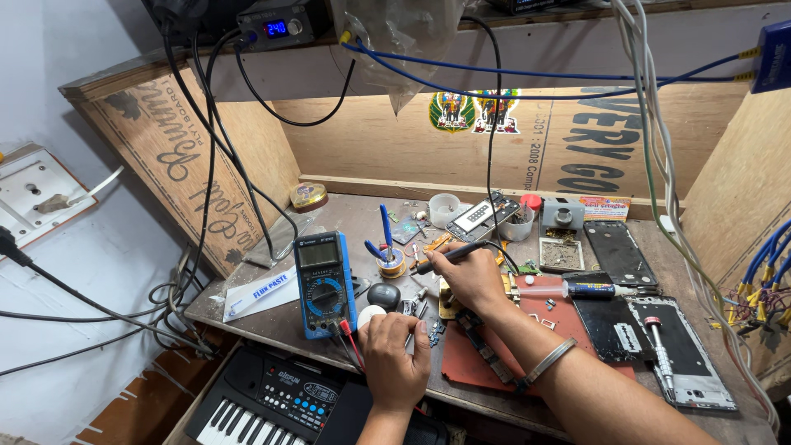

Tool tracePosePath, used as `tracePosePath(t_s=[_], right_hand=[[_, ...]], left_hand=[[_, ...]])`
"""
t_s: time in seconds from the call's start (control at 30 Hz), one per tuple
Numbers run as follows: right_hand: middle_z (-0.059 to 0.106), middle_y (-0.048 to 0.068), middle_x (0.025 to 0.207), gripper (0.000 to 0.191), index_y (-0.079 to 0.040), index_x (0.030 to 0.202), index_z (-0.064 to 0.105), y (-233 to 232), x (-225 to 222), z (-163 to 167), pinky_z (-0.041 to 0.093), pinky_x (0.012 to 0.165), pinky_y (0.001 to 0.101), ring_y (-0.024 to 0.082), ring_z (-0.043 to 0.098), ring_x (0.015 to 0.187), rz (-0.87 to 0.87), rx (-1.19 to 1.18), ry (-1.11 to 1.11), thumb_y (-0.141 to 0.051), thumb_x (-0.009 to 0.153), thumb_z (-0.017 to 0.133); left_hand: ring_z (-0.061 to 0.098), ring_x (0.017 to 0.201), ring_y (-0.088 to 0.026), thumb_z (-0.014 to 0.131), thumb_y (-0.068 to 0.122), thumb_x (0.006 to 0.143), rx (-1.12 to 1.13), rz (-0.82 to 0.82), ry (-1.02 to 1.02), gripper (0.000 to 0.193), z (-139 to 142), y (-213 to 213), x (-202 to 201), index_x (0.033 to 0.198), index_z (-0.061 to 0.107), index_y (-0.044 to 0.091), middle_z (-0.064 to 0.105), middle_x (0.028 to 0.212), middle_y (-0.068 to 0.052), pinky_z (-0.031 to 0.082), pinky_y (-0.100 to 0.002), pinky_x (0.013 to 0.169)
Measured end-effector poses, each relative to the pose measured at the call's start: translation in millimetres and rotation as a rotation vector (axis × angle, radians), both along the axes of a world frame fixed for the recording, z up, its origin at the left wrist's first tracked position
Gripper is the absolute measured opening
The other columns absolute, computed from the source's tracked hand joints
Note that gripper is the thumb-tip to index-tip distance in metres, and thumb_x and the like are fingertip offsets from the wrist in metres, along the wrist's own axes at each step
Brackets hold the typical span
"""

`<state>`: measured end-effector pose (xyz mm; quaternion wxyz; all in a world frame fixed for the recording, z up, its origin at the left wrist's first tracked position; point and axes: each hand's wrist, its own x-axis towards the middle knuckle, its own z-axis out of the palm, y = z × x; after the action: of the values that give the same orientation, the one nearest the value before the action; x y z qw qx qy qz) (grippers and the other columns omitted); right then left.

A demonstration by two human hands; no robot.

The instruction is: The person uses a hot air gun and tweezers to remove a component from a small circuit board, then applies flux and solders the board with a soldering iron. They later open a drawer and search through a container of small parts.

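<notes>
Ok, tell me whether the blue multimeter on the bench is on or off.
Cannot tell for sure: the blue multimeter lies face up beside the left hand, and its grey screen shows no readable digits from here.

Single view, head-mounted, no second camera so no overlap to report. It sits above and just behind the near edge of the workbench (346, 216), looking forward and steeply down. Close range: both forearms enter from the bottom edge, left hand (394, 360) bottom centre, right hand (472, 276) mid-frame. Far end of view reaches the plywood back panel (379, 140) and the shelf (527, 37) above it. Left side catches the wall and a switch plate (37, 194); the bottom edge catches a small keyboard (272, 400) under the bench. Horizon roughly level, wide lens.
</notes>
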<state>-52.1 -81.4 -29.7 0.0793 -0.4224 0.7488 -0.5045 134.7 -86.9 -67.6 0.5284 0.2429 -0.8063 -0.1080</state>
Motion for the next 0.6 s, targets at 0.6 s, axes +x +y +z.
tracePosePath(t_s=[0.6], right_hand=[[0.075,0.011,0.066,0.031,-0.01,0.093,0.081,2.3,1.5,3.1,0.054,0.058,0.0356,0.019,0.072,0.059,-0.069,0.007,-0.009,-0.039,0.088,0.072]], left_hand=[[0.059,0.08,-0.025,0.063,0.025,0.093,-0.011,-0.013,0.006,0.02,1.1,-0.4,0.7,0.079,0.065,0.011,0.063,0.077,-0.003,0.042,-0.042,0.087]])
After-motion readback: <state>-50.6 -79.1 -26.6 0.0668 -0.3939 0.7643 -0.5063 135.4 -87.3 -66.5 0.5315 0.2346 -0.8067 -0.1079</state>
